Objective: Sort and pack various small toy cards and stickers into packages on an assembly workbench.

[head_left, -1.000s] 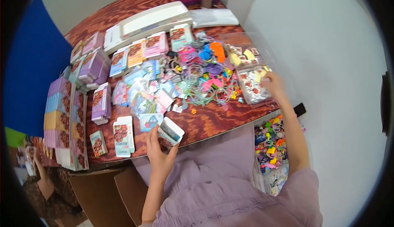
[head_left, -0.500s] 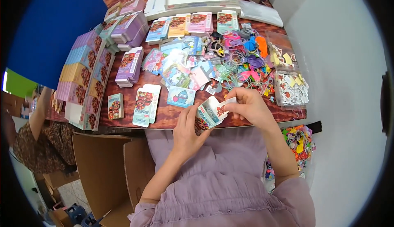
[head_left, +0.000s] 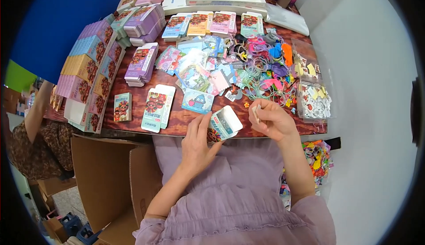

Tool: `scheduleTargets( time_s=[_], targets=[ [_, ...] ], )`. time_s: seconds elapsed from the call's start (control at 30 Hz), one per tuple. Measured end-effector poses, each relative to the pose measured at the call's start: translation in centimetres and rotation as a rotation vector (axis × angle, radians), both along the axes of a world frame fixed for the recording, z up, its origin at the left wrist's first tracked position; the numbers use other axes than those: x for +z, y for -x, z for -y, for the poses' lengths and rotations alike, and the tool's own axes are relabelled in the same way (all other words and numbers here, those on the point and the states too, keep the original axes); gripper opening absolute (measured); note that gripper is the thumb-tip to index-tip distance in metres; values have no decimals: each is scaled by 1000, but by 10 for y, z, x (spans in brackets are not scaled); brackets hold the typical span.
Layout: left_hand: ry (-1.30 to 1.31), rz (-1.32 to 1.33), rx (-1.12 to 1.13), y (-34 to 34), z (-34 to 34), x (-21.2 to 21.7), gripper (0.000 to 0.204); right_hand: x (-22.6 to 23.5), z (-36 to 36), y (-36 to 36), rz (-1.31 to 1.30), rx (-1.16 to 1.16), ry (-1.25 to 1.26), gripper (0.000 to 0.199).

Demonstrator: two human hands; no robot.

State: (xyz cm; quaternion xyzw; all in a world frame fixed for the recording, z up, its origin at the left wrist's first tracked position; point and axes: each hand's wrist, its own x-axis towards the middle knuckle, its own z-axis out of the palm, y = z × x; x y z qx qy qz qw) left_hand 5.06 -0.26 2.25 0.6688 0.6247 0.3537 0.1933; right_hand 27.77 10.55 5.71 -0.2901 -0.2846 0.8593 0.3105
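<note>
At the table's near edge, my left hand (head_left: pixel 197 141) grips a small pale-green cardboard box (head_left: pixel 223 126) with its white end flap open toward the right. A card with a blue picture shows inside the mouth of the box. To the right of it and apart from it, my right hand (head_left: pixel 273 120) pinches a small pale slip (head_left: pixel 256 113), seen nearly edge-on. Beyond the box lies a blue picture card (head_left: pixel 198 101). Left of that are flattened green boxes (head_left: pixel 158 108) and a small closed box (head_left: pixel 122 107).
Loose picture cards (head_left: pixel 195 70) and a heap of colourful hair ties (head_left: pixel 270 63) cover the middle. Clear trays of small stickers (head_left: pixel 315 101) stand at the right. Stacked boxes (head_left: pixel 90 70) rise at the left, beside an open carton (head_left: pixel 102 178). Another person's arm (head_left: pixel 37 112) shows far left.
My right hand has drawn back from the box's mouth to the right, still pinching a small slip. My left hand keeps the box in nearly the same place. The view has shifted slightly.
</note>
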Motion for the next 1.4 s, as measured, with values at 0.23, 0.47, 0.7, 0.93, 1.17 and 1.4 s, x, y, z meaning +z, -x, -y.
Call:
scheduleTargets(
  time_s=[0.23,0.47,0.7,0.93,1.17,1.4],
  targets=[
    [19,12,-15,-8,-2,3,84,18,14,17,414,-52,-351,8],
    [-38,36,68,-8,-3,-8,83,27,29,71,1099,14,-1396,25],
    [-113,123,165,-1,-4,-24,86,36,30,66,894,-152,-1420,32],
    [-55,271,60,-5,-7,-7,80,-3,52,67,683,-357,-803,30],
    [155,741,-76,-4,-1,17,62,-5,44,52,345,-419,-670,25],
    [311,907,-225,12,2,7,50,-22,49,40,471,-254,-789,21]
  ],
)
